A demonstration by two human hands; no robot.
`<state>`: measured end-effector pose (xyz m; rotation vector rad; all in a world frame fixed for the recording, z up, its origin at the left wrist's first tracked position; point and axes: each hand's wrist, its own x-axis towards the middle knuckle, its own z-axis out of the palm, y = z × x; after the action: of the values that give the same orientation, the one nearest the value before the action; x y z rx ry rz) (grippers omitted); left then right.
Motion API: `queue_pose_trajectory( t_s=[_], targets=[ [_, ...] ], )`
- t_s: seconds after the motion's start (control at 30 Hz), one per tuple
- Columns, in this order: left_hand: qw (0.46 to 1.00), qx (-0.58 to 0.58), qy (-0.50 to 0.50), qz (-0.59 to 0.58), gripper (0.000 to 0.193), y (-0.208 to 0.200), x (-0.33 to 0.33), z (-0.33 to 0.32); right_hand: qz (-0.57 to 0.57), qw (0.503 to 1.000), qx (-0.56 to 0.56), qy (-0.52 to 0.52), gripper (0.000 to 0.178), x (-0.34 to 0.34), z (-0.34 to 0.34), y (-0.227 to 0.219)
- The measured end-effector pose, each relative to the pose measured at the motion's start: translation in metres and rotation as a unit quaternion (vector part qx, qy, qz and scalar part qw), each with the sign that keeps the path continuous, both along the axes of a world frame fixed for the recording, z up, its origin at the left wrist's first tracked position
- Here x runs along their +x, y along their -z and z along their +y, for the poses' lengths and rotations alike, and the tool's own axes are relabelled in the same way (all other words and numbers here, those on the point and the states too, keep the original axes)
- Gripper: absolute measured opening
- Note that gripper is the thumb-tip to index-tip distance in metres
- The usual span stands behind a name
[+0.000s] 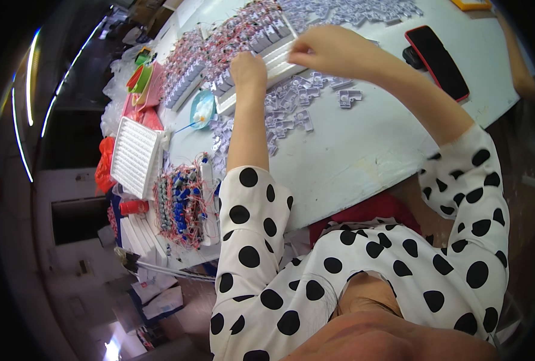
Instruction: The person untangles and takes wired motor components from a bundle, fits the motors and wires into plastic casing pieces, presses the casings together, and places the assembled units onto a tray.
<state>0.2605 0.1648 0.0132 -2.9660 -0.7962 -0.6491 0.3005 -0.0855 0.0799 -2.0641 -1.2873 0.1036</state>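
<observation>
Both my hands are over a white slotted foam tray [284, 63]. My left hand [249, 71] is closed at the tray's left part, beside a row of grey plastic housings [269, 38] with red and white wires. Its fingertips are hidden behind the hand. Over the tray's right end, my right hand [327, 50] is curled with thumb and fingers pressed together. Whatever either hand pinches is too small or hidden to make out. Loose pale grey plastic housings [285, 108] are scattered on the table just in front of the tray.
More wired housings [186, 57] fill trays on the left. A light-blue dish [202, 110] holds white material and a blue stick. Beyond it are a white ridged tray [136, 157] and blue wired parts [186, 204]. A red-edged phone [437, 63] lies at right, near another person's arm [516, 60].
</observation>
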Motion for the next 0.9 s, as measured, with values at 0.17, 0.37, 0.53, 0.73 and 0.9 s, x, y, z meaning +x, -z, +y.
queue_pose_trajectory(
  t_s=[0.17, 0.37, 0.53, 0.73, 0.9],
  targets=[
    [0.977, -0.122, 0.120, -0.124, 0.043, -0.011, -0.079, -0.071, 0.050, 0.998, 0.027, -0.010, 0.024, -0.057, -0.094, 0.033],
    [0.935, -0.293, 0.141, -0.143, 0.034, 0.004, -0.213, -0.126, 0.229, 0.973, 0.016, 0.031, 0.024, -0.094, -0.121, 0.072],
    [0.916, -0.314, 0.147, -0.204, 0.032, 0.029, -0.271, -0.160, 0.268, 0.947, 0.121, 0.131, 0.024, -0.088, -0.116, 0.090],
    [0.907, -0.302, 0.180, -0.232, 0.036, 0.049, -0.279, -0.160, 0.078, 0.976, 0.116, 0.169, 0.023, -0.073, -0.093, 0.095],
    [0.889, -0.356, 0.169, -0.231, 0.035, 0.046, -0.284, -0.159, -0.080, 0.978, 0.025, 0.192, 0.031, -0.067, -0.076, 0.093]
  ],
)
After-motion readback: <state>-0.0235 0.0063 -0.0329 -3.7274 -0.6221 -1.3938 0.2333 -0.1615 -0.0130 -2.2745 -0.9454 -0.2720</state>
